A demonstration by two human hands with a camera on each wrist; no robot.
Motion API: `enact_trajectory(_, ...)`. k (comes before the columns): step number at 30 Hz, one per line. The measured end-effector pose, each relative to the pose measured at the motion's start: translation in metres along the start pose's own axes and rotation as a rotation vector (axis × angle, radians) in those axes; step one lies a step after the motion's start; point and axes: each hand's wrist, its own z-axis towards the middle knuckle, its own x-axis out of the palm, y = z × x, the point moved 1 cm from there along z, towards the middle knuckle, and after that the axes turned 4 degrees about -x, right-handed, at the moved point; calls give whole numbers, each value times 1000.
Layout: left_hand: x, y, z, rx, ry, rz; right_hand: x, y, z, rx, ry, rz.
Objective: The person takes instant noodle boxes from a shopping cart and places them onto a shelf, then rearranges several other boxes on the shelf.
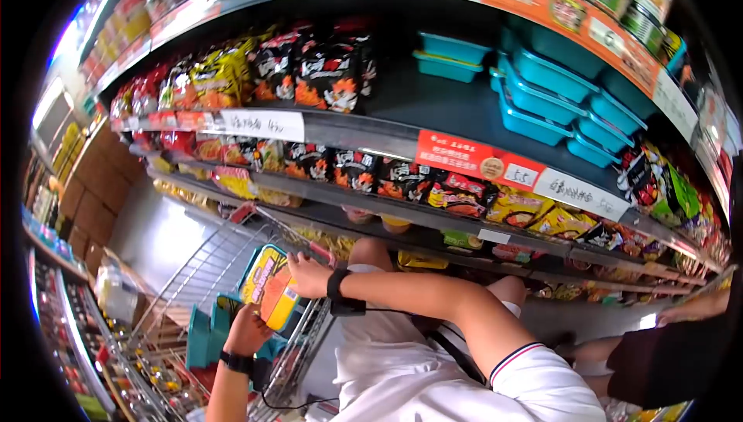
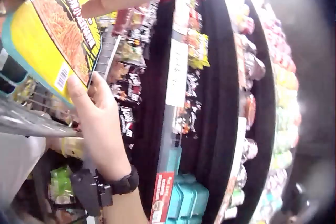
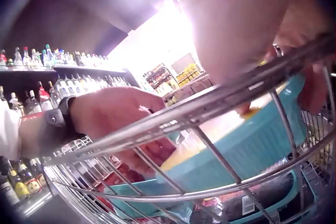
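Both: L hand [image 1: 249,331] + R hand [image 1: 311,276], fingers gripping yellow-lid box [image 1: 271,279]
Cart [image 3: 226,99]: teal tubs [image 1: 200,338] in
Yellow-lid box: not let go, prob. just w/in rim

On the far shelf [image 1: 418,111], packets [image 1: 329,74] toward the left, stacked tubs [image 1: 542,97] toward the right. On the tier just below, more bags [image 1: 356,168]. At near left, containers [image 1: 200,338] in a cart [image 3: 220,98]; farther left, beyond the cart, stacked cartons [image 1: 97,205].

The box [image 3: 253,141] is teal under a yellow lid [image 1: 264,281] printed with orange noodles [image 2: 62,22] (quite loud, that); red and navy stripes [image 1: 512,358] edge the white sleeve [image 1: 542,379].
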Motion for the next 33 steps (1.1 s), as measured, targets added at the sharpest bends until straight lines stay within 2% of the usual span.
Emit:
enact_trajectory(1,37,-7,-19,192,-87,89,-11,12,-12,26,-76,20)
enact_trajectory(2,63,-17,-44,261,-218,215,-28,25,-22,71,-66,108)
enact_trajectory(4,97,-27,-66,507,-145,335,-66,49,-47,25,-157,34)
enact_trajectory(5,101,-30,-75,662,-118,570,-65,46,-53,-74,-319,-38)
enact_trajectory(7,131,-35,-93,804,-190,610,-98,58,-78,-187,-466,20)
enact_trajectory(8,165,-36,-100,782,-289,416,-112,59,-87,-231,-503,72)
enact_trajectory(9,183,-43,-104,824,-197,508,-126,59,-97,-290,-586,0)
enact_trajectory(10,201,-49,-103,858,-169,540,-145,65,-113,-291,-616,77)
enact_trajectory(12,235,-57,-103,925,-139,582,-168,48,-126,-353,-760,7)
enact_trajectory(14,294,-72,-105,1003,128,643,-203,43,-147,-315,-883,-97)
enact_trajectory(16,327,-85,-84,1132,182,675,-236,36,-162,-252,-971,-59)
enact_trajectory(18,373,-96,-69,1185,292,671,-267,27,-170,-243,-1135,-117)
enact_trajectory(21,442,-110,-46,1308,388,688,-321,18,-182,-177,-1248,-65)
enact_trajectory(22,462,-118,-32,1357,454,673,-335,13,-182,-176,-1294,110)
enact_trajectory(24,498,-142,-4,1329,595,612,-372,-4,-179,-172,-1381,144)
enact_trajectory(26,531,-156,23,1277,578,514,-408,-22,-173,-179,-1430,283)
enact_trajectory(27,547,-165,38,1256,659,479,-426,-14,-174,-85,-1486,49)
enact_trajectory(29,575,-189,77,1214,763,456,-458,-49,-162,-210,-1520,-53)
enact_trajectory(31,596,-200,101,1174,601,369,-476,-59,-150,-280,-1525,-27)
enact_trajectory(32,606,-206,111,1146,540,335,-477,-64,-146,-250,-1501,43)
enact_trajectory(33,614,-210,116,1205,505,368,-483,-72,-139,-255,-1515,-48)
